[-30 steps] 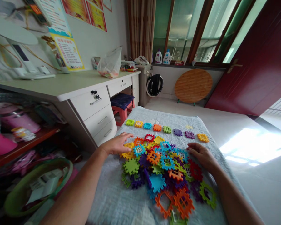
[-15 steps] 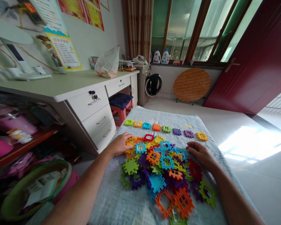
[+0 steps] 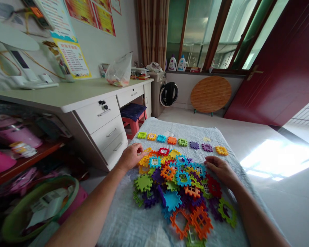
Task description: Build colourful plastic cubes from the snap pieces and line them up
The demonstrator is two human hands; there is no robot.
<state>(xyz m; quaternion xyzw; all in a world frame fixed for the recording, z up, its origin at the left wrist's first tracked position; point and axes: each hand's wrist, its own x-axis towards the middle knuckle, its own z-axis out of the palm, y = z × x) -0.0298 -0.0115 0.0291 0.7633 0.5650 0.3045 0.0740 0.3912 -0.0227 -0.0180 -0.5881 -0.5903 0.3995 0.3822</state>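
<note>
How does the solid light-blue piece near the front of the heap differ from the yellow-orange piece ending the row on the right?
The light-blue piece has a filled face; the yellow-orange piece has an open centre. The light-blue piece lies among the heap; the yellow-orange piece lies flat on the cloth. Both have toothed edges.

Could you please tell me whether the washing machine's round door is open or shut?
Open: the round door stands swung out from the washing machine.

A home room — washing machine [image 3: 158, 92], curtain [image 3: 154, 34], detergent bottles [image 3: 177, 64] by the window [image 3: 201, 37].
</note>
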